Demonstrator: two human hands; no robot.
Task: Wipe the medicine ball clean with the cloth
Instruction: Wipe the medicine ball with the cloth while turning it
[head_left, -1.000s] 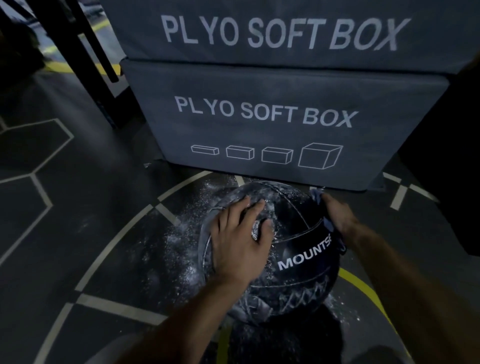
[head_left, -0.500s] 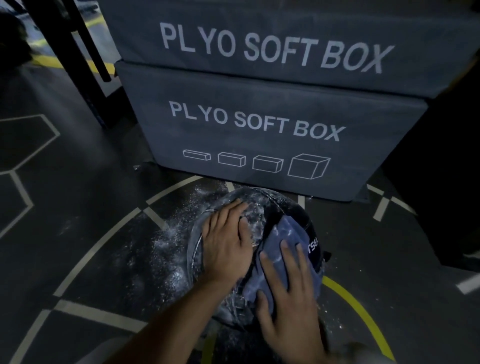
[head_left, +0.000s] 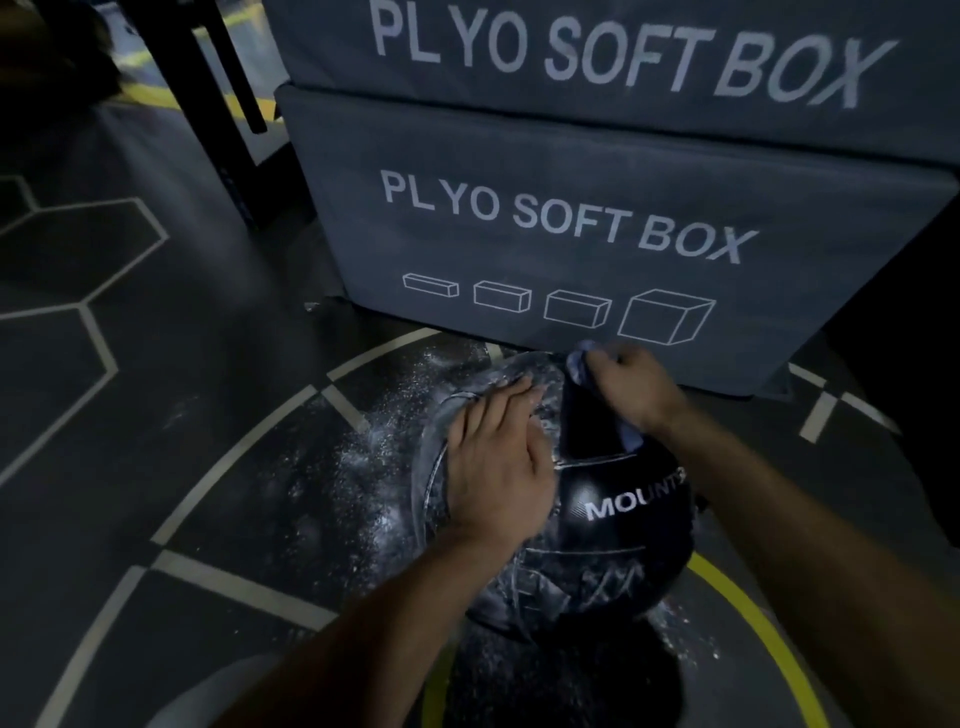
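**Black medicine ball under both hands, cloth at its far side**

Black and dusted with white powder on its left and lower panels, the medicine ball (head_left: 597, 519) rests on the dark floor (head_left: 156, 441), directly in front of the lower plyo soft box (head_left: 597, 234). A second plyo soft box (head_left: 623, 52) is stacked on top of the first. White lettering reading "MOUNT" is visible on the ball's right panel; the rest of the word curves out of sight.

Left hand (head_left: 496, 457): laid flat on the upper left of the ball, palm down, fingers extended and close together, not closed on anything.

Right hand (head_left: 631, 387): positioned at the far upper edge of the ball, fingers curled and clamped on the bluish cloth (head_left: 579, 364). One bunch of cloth protrudes above the knuckles; another strip hangs below the hand against the ball's surface.

White powder (head_left: 374, 467) is scattered on the floor to the left of the ball and in a smaller patch at its lower right. Pale floor lines and a yellow arc (head_left: 753, 623) pass beneath and around the ball.
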